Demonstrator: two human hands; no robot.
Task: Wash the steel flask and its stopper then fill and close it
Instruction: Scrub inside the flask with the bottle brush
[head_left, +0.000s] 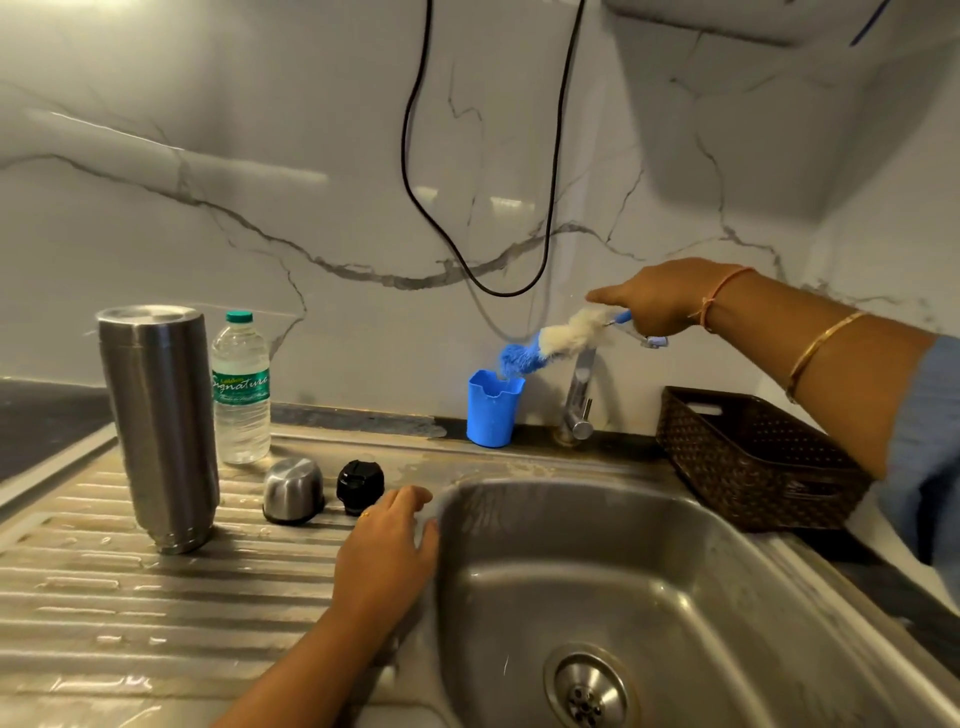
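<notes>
Flask first: the steel flask (158, 431) stands at about nine o'clock in my head view, on the wet ribbed drainboard (78, 597) of the bench. It seems to rest on its narrower end, mouth down. At its three o'clock sit the steel cup lid (293, 489) and then the black stopper (360, 487), apart from each other. A sealed water bottle (240, 395) stands just behind the flask, at its one o'clock.

My left hand (387, 551) lies relaxed on the rim of the sink (727, 545), just beside the stopper, holding nothing. My right hand (660, 304), at two o'clock, grips the handle of the bottle brush (550, 343). The blue bristle tip of the brush is at the mouth of the blue plastic cup (493, 408), close to the tap (579, 395). The brush is blurred, so I cannot tell whether it is going in or coming out.

As I judge the risks:
- The flask is tall and on a small footing over slick ribs, so a careless brush of my left forearm could topple it into the lid and stopper.
- The stopper is round and near the basin edge, so a nudge from my left fingers could roll it into the sink.
- The light cup could tip if the bristles snag its rim.
- A black cable (415, 182) hangs at twelve o'clock above the tap, and I would keep splashes away from it.
</notes>
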